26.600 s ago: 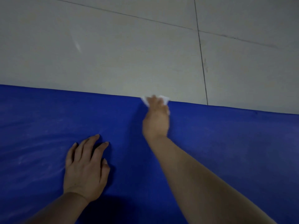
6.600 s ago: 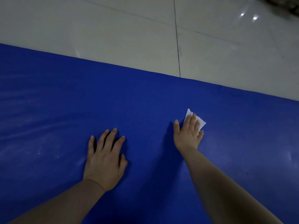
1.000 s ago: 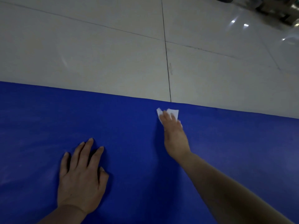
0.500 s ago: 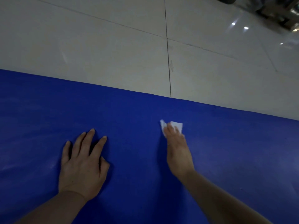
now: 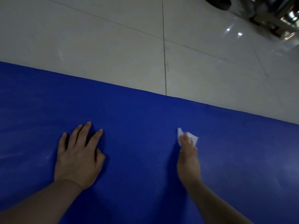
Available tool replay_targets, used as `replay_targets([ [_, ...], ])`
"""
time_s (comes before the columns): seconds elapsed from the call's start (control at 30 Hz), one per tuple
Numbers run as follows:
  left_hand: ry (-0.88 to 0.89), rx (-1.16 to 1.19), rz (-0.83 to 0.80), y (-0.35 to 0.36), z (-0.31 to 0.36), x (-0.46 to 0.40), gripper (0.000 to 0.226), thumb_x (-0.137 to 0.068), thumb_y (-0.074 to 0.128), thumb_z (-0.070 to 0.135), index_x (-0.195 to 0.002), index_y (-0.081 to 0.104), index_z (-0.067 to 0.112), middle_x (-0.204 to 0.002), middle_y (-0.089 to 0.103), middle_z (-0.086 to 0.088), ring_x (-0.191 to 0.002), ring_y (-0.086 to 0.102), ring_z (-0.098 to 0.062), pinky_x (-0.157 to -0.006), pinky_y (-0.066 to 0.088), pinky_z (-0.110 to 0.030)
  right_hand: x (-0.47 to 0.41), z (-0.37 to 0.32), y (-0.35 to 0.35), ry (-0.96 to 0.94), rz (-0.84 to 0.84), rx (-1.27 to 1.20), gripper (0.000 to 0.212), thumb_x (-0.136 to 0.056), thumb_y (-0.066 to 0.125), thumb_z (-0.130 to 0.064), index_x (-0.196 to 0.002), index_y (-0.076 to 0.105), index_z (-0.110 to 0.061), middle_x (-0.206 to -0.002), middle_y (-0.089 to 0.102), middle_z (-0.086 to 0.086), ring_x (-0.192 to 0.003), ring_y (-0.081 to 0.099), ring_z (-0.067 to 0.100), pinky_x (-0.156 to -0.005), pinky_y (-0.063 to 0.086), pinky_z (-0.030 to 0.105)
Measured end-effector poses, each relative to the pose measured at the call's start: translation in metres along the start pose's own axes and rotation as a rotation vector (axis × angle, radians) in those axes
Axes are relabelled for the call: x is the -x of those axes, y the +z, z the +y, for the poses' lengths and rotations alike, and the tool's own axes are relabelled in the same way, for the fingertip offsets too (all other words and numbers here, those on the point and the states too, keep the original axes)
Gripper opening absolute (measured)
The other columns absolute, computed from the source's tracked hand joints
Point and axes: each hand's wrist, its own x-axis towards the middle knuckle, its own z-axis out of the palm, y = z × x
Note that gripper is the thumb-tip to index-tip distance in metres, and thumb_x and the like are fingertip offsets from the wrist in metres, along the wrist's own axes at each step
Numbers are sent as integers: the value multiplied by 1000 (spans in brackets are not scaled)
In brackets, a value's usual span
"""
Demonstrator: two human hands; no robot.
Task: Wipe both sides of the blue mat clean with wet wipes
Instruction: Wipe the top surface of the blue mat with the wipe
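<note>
My right hand (image 5: 188,160) has drawn the white wet wipe (image 5: 192,138) back from the blue mat (image 5: 137,143)'s far edge, fingers pressing it flat; my left hand (image 5: 79,159) stays splayed, bracing. This side's wiping continues.

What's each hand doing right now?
Left hand: open, flat on the blue mat.
Right hand: fingers press the wet wipe onto the mat.
</note>
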Motion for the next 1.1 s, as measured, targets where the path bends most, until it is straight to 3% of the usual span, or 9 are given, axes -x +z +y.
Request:
replay_targets([
  [0.1, -2, 5, 2, 0, 1, 0, 61, -82, 30, 35, -131, 58, 12, -143, 44, -17, -132, 37, -34, -109, 21, -58, -1, 15, -10, 200, 78, -2, 67, -95, 28, 9, -150, 17, -26, -157, 13, -11, -146, 5, 10, -120, 4, 34],
  [0.3, -8, 16, 6, 1, 0, 1, 62, -82, 29, 36, -132, 58, 13, -144, 43, -17, -133, 36, -33, -109, 21, -58, 48, -6, 7, -225, -158, 12, 79, -91, 27, 10, -148, -1, -38, -154, -4, -25, -141, -10, -7, -116, -9, 20],
  [0.47, 0, 7, 23, 3, -2, 0, 62, -82, 29, 36, -132, 57, 13, -144, 43, -17, -133, 36, -33, -110, 20, -57, 18, 42, -29, 221, -5, 5, 63, -96, 27, 10, -150, 16, -21, -159, 10, -3, -142, 4, 2, -120, 4, 31],
  [0.57, 0, 6, 30, 4, -2, 0, 62, -82, 28, 37, -132, 57, 13, -144, 43, -17, -133, 36, -33, -110, 20, -56, 38, 24, -20, -4, -182, 30, 70, -96, 26, 7, -146, 3, -36, -158, -3, -13, -141, -12, -4, -119, -5, 27],
  [0.67, 3, 9, 40, 5, -2, 0, 63, -82, 28, 37, -132, 57, 13, -144, 43, -17, -133, 36, -33, -110, 19, -56, 53, 14, -14, -96, -336, 30, 54, -102, 22, -35, -144, -10, -38, -149, -19, -28, -134, -27, -12, -115, -16, 23],
  [0.73, 4, 8, 40, 4, -2, -1, 63, -82, 28, 37, -132, 57, 13, -145, 42, -17, -134, 35, -32, -111, 18, -55, 46, 16, -17, -105, -356, 49, 77, -79, -2, -80, -139, -23, -37, -146, -27, -29, -130, -33, -13, -107, -24, 16],
  [0.8, 3, 4, 31, 4, -2, -1, 63, -82, 28, 37, -133, 56, 14, -146, 41, -16, -135, 34, -32, -111, 17, -54, 40, 19, -20, -90, -418, 83, 92, -58, -16, -91, -131, -32, -38, -142, -34, -29, -127, -38, -12, -104, -25, 17],
  [0.97, 17, 22, 41, 5, -4, 0, 60, -82, 33, 34, -134, 55, 12, -146, 40, -18, -136, 32, -33, -111, 17, -56, 34, 14, -23, -62, -539, 154, 67, -98, 23, -55, -130, -33, -36, -138, -38, -24, -134, -33, 2, -113, -17, 34],
  [1.1, 38, 18, 88, 8, 0, 1, 49, -86, 60, 15, -133, 54, 6, -145, 39, -23, -134, 33, -39, -108, 19, -61, 36, 14, -24, -74, -534, 109, 67, -101, 25, -47, -135, -31, -33, -140, -38, -23, -134, -34, 2, -113, -19, 33],
])
